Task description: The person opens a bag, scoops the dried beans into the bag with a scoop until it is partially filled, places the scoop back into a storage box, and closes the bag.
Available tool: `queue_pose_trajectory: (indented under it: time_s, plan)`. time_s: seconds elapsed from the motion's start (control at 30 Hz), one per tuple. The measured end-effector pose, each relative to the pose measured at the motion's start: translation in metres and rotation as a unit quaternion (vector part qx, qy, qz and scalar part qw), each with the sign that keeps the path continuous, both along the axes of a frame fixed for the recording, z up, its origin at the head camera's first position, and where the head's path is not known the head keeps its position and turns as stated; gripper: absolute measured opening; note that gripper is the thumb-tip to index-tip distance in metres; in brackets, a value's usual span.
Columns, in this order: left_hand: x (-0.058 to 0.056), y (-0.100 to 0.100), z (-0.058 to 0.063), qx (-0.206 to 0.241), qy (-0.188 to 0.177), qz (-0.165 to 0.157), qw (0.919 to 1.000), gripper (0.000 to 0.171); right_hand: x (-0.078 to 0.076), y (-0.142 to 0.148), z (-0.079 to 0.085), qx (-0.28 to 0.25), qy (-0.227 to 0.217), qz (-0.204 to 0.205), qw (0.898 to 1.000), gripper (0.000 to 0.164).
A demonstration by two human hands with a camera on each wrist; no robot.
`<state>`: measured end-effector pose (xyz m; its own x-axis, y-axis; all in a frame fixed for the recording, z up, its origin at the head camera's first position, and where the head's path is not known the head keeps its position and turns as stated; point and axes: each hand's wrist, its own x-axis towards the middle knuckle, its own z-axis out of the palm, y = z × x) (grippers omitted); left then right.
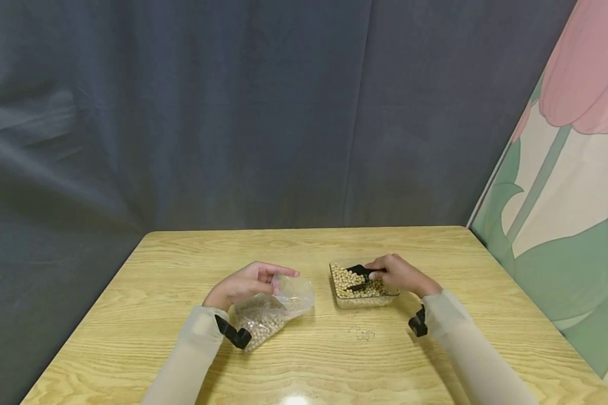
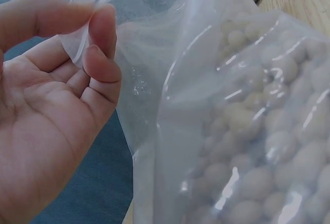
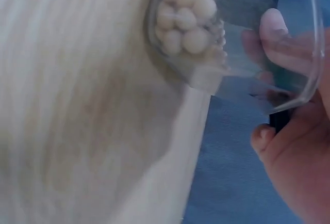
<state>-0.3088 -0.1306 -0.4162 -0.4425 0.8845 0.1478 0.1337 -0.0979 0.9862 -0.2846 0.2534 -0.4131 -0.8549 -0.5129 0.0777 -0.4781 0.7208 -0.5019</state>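
Note:
My left hand [image 1: 245, 287] pinches the mouth of a clear plastic bag [image 1: 296, 295] between thumb and fingers. In the left wrist view, the bag's thin edge [image 2: 85, 38] passes between those fingertips. Round, pale yellow beans [image 1: 263, 328] fill the lower part of the bag, which leans on the table. To the right, a clear rectangular box [image 1: 365, 302] contains more of these beans [image 1: 345, 282]. My right hand [image 1: 397, 273] grips the handle of a black scoop [image 1: 357, 270] over the box, and the scoop's front end is down among the beans.
Both things rest on a light wood-grain table [image 1: 294, 360]. Behind its far edge hangs a dark blue-grey curtain [image 1: 253, 124]. A wall with a painted tulip [image 1: 577, 225] runs along the right side. Each wrist carries a black camera mount [image 1: 233, 333].

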Motion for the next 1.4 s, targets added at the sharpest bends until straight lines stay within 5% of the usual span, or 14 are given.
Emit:
queue_pose_trajectory:
  time_s: [0.43, 1.4]
  plan:
    - [-0.001, 0.000, -0.002, 0.003, -0.006, 0.002, 1.0000, 0.050, 0.002, 0.005, -0.010, -0.021, 0.036, -0.010, 0.999, 0.033]
    - [0.002, 0.001, 0.002, -0.003, -0.008, 0.004, 1.0000, 0.050, -0.005, 0.018, -0.007, -0.050, -0.042, -0.016, 0.998, 0.037]
